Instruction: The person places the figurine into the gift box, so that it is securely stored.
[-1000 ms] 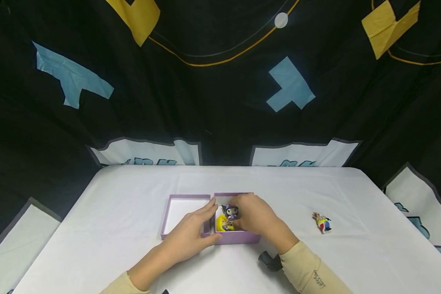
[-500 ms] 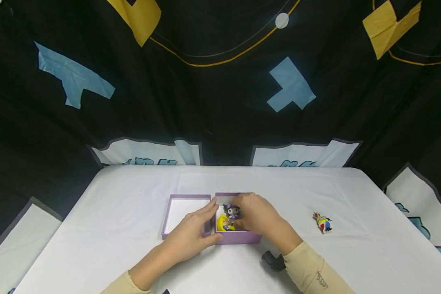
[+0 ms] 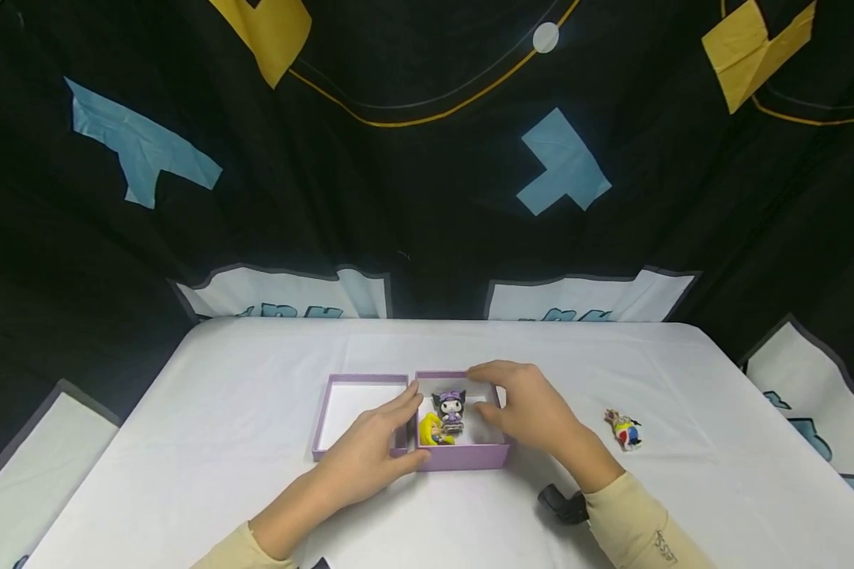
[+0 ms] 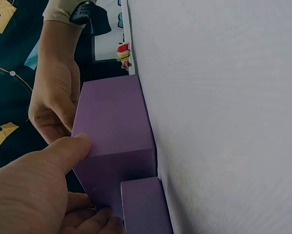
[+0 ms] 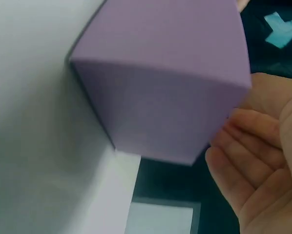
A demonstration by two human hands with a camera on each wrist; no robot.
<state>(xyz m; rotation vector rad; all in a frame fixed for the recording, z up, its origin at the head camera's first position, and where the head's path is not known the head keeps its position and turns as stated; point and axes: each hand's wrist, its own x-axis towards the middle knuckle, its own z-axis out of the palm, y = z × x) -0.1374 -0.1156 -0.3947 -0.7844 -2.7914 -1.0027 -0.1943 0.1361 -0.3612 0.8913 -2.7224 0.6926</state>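
Observation:
A purple box (image 3: pixel 462 458) with a white inside stands uncovered on the table. Inside it, toward the left, are a black-and-purple hooded figurine (image 3: pixel 451 411), upright, and a yellow-haired figurine (image 3: pixel 430 429) in the front corner. My left hand (image 3: pixel 366 454) rests along the box's left side, fingers extended and thumb touching the front wall near the corner, as the left wrist view also shows. My right hand (image 3: pixel 541 407) is over the box's right wall, fingers loosely bent with nothing in them. From the right wrist view, its palm (image 5: pixel 268 180) appears beside the box, holding nothing.
A shallow purple lid (image 3: pixel 345 407) lies left of the box, partly behind the left hand. One colourful figurine (image 3: pixel 624 431) lies on the white tabletop (image 3: pixel 683 506) to the right. A black device (image 3: pixel 564 504) sits at the right wrist. A dark curtain (image 3: pixel 427 213) hangs behind.
My right hand has let go inside the box and moved back to the right, its fingers opening. The hooded figurine now shows fully. The left hand has stayed in place.

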